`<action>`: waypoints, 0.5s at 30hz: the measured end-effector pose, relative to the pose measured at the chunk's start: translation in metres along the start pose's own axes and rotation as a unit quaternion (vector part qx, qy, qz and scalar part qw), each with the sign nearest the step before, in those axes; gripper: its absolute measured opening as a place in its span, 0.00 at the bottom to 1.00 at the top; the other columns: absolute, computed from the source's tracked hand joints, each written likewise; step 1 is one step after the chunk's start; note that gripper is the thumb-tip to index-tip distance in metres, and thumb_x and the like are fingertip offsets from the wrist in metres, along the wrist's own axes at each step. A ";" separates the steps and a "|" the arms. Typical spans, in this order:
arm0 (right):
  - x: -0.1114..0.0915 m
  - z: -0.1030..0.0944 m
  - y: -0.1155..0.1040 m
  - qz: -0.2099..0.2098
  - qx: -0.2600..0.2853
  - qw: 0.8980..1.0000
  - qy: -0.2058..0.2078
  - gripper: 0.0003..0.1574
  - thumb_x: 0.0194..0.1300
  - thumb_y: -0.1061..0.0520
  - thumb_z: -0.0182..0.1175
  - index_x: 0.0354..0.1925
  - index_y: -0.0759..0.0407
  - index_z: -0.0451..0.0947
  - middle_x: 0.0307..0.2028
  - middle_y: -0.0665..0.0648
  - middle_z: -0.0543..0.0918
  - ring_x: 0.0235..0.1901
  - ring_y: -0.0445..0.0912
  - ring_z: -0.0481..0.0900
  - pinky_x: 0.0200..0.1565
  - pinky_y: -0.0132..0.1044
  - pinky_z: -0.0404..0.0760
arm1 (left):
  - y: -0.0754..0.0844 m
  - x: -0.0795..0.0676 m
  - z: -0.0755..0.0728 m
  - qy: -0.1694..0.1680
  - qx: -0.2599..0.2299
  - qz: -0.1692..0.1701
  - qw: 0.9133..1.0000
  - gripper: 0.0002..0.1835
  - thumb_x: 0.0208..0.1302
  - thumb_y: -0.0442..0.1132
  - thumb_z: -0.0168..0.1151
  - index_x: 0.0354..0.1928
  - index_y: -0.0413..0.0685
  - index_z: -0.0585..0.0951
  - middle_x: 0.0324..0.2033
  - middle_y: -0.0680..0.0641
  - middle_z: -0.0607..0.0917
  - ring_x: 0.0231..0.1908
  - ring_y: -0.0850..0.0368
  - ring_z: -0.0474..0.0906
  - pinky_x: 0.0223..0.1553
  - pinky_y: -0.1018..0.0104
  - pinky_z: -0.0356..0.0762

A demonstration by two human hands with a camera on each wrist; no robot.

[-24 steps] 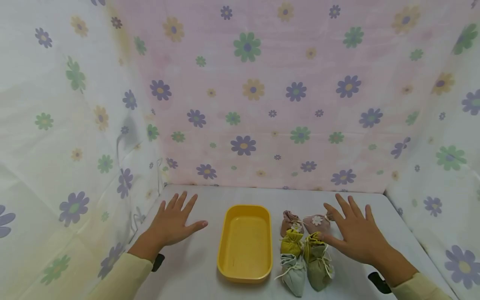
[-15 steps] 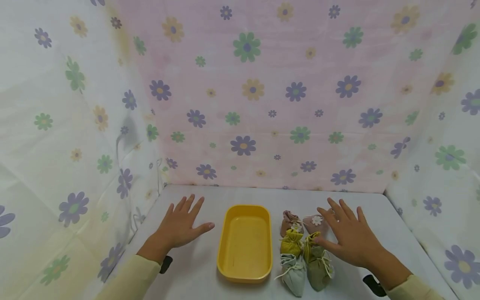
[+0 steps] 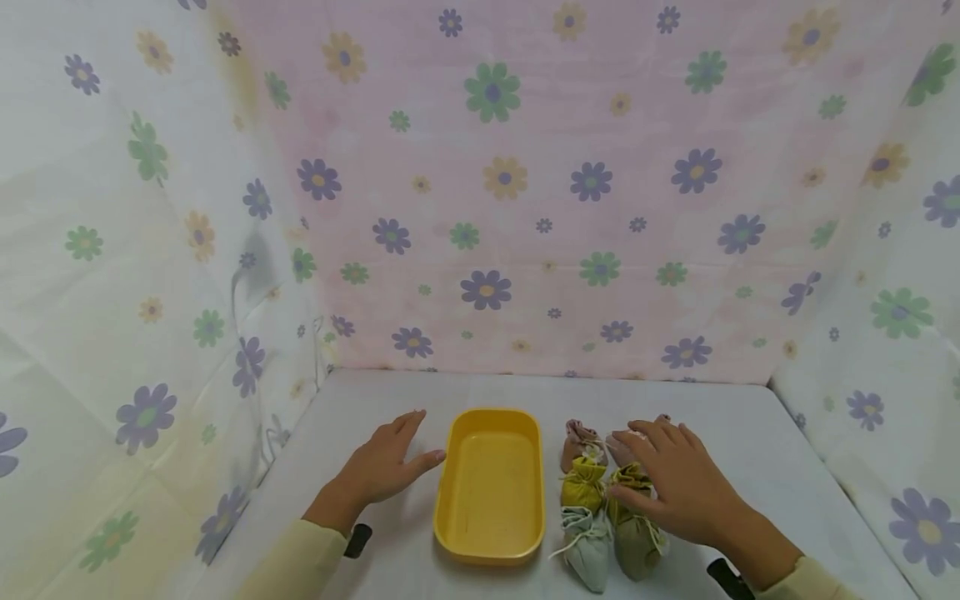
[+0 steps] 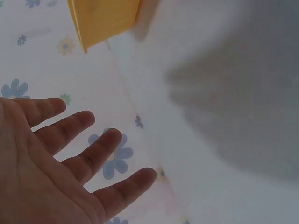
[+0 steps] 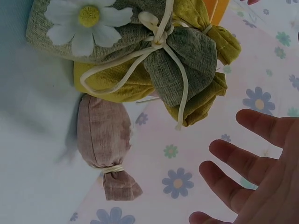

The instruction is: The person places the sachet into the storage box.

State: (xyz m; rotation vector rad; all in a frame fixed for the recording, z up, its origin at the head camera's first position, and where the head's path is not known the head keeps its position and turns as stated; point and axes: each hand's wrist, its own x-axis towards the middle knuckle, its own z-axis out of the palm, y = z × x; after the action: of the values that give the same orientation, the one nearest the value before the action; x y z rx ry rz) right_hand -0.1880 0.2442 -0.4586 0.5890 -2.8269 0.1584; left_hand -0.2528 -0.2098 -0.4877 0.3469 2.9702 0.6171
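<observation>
My left hand [image 3: 378, 467] hovers at the left side of a yellow rectangular tray [image 3: 491, 500], fingers fairly straight and thumb near the rim. Its palm [image 4: 42, 172] holds nothing in the left wrist view. Over the right column of small drawstring pouches is my right hand [image 3: 686, 483], fingers spread and slightly bent, gripping nothing. That column has an olive-grey pouch [image 3: 637, 550], a mustard pouch [image 3: 630, 477] and a pinkish-brown pouch [image 5: 105, 130], partly hidden by the hand in the head view. The left column has a pale grey pouch [image 3: 588, 554], a mustard pouch [image 3: 582, 489] and a pinkish-brown pouch [image 3: 574, 446].
A white tabletop [image 3: 397, 542] carries the tray and pouches. Flower-print cloth [image 3: 525, 208] hangs behind the table and on both sides. Dark straps [image 3: 358, 542] show at the wrists.
Both hands have moved inward and lower: the left one rightward to the tray's side, the right one leftward over the pouches. The tray and pouches have stayed put.
</observation>
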 end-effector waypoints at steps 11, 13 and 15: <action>0.000 0.010 -0.013 -0.043 0.056 0.996 0.046 0.37 0.63 0.26 0.65 0.63 0.41 0.79 0.60 0.47 0.80 0.64 0.51 0.76 0.67 0.68 0.68 | 0.002 0.009 0.024 0.015 -0.138 -0.013 0.990 0.46 0.69 0.69 0.58 0.81 0.56 0.60 0.76 0.46 0.69 0.72 0.42 0.69 0.71 0.35 0.67; 0.000 0.012 -0.015 -0.049 0.067 0.995 0.055 0.35 0.63 0.27 0.66 0.61 0.40 0.80 0.60 0.47 0.81 0.64 0.50 0.76 0.67 0.68 0.68 | 0.003 0.010 0.028 0.021 -0.156 -0.022 0.987 0.44 0.68 0.67 0.60 0.80 0.56 0.62 0.73 0.48 0.72 0.68 0.45 0.74 0.67 0.36 0.73; -0.001 0.013 -0.018 -0.058 0.074 0.993 0.066 0.33 0.62 0.28 0.68 0.59 0.40 0.81 0.60 0.46 0.81 0.62 0.50 0.77 0.65 0.67 0.70 | 0.004 0.012 0.032 0.026 -0.169 -0.035 0.985 0.44 0.67 0.67 0.62 0.79 0.58 0.63 0.71 0.49 0.74 0.66 0.47 0.76 0.63 0.39 0.78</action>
State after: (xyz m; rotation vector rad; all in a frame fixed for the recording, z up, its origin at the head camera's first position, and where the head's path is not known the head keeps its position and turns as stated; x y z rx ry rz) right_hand -0.1831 0.2259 -0.4708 0.7423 -2.6604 0.3736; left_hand -0.2594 -0.1914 -0.5156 0.1996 2.8362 1.1130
